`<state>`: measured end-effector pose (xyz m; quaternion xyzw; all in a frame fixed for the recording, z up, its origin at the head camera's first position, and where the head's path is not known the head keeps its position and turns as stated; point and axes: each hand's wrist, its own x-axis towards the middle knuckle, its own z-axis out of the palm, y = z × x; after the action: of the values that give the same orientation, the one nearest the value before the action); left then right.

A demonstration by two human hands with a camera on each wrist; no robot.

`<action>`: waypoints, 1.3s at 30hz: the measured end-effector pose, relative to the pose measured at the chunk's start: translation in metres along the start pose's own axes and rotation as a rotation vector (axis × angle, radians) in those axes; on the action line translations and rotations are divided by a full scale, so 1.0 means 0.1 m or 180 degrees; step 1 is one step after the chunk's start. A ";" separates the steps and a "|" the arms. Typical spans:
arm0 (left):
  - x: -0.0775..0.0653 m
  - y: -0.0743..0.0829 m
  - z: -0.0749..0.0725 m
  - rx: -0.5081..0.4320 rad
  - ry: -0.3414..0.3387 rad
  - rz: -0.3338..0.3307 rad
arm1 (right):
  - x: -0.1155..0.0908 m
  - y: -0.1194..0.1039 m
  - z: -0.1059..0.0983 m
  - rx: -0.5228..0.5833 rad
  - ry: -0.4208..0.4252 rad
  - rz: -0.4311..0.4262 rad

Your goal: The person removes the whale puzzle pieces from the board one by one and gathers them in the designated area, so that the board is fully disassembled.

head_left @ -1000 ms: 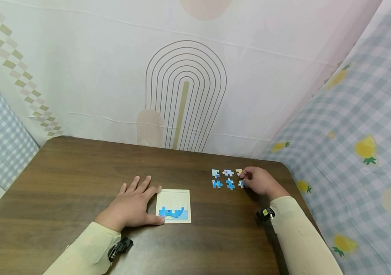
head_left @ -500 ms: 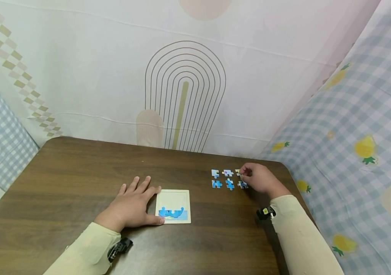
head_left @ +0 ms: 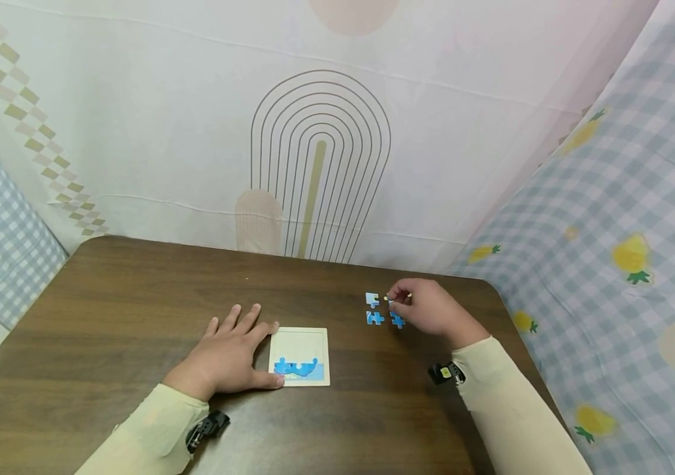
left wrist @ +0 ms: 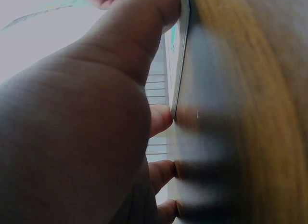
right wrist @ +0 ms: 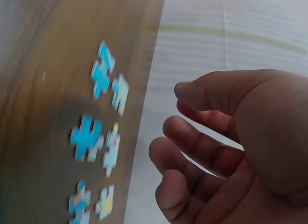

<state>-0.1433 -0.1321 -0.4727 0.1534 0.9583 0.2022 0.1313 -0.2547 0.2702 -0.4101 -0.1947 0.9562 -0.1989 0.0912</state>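
A square puzzle frame (head_left: 298, 340) lies on the table, its bottom part filled with blue pieces (head_left: 298, 369). My left hand (head_left: 221, 359) is spread flat at its left side, the thumb on the lower left edge and the index finger touching the upper left corner. To the right, loose jigsaw pieces lie in two rows, among them a pale piece (head_left: 372, 299) and a blue piece (head_left: 375, 318). Over this group hovers my right hand (head_left: 432, 310), hiding some pieces in the head view. The right wrist view shows its fingers (right wrist: 178, 132) loosely bent with nothing between them, apart from the pieces (right wrist: 86, 139).
The brown wooden table (head_left: 153, 297) ends at a patterned white cloth (head_left: 165, 132) behind. A blue checked cloth (head_left: 598, 264) hangs along the right side. Black wrist cameras sit at the left cuff (head_left: 206, 429) and the right cuff (head_left: 447, 374).
My right hand has moved left, from the rightmost pieces to above the middle ones. The left hand and the puzzle frame have stayed in place.
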 end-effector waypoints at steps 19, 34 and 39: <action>0.01 0.01 0.00 0.0007 0.0019 -0.0003 | 0.01 -0.96 0.39 -0.0187 -0.0337 -0.0776; 0.00 0.01 -0.01 0.0006 -0.0001 0.0003 | 0.07 -1.55 0.94 -0.0408 -0.0631 -0.1148; -0.01 0.00 -0.01 -0.0001 -0.0001 0.0017 | 0.06 -1.65 1.07 -0.0483 -0.0588 -0.1165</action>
<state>-0.1431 -0.1325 -0.4714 0.1559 0.9579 0.2026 0.1309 -0.1783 0.0915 -0.4389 -0.3887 0.9047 -0.1208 0.1258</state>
